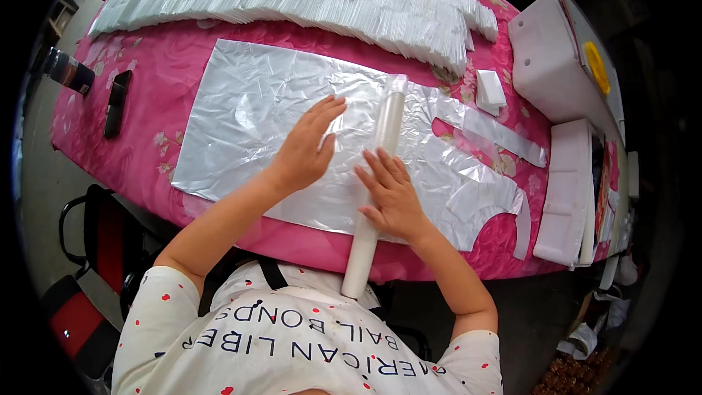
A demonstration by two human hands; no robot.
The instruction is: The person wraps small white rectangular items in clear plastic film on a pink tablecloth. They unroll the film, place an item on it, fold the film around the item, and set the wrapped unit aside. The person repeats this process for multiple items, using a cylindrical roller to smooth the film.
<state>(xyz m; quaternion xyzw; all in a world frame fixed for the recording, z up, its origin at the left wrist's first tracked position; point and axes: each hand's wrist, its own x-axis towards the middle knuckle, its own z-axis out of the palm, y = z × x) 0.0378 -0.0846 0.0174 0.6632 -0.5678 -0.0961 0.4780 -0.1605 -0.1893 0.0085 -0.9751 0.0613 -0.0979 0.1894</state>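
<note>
A large translucent plastic bag with handle straps on its right side lies spread and slightly wrinkled on the table. Across it, from far to near, rests a long whitish tube or roll, its near end jutting past the table edge toward my body. My right hand lies on this roll with fingers stretched and apart, not wrapped round it. Left of the roll, my left hand is over the bag, fingers extended and holding nothing. Whether its palm touches the plastic I cannot tell.
Rows of folded clear plastic packets fill the far side of the pink floral tablecloth. A small folded white packet lies near white foam boxes at right. A black phone and dark bottle are at left, chairs below.
</note>
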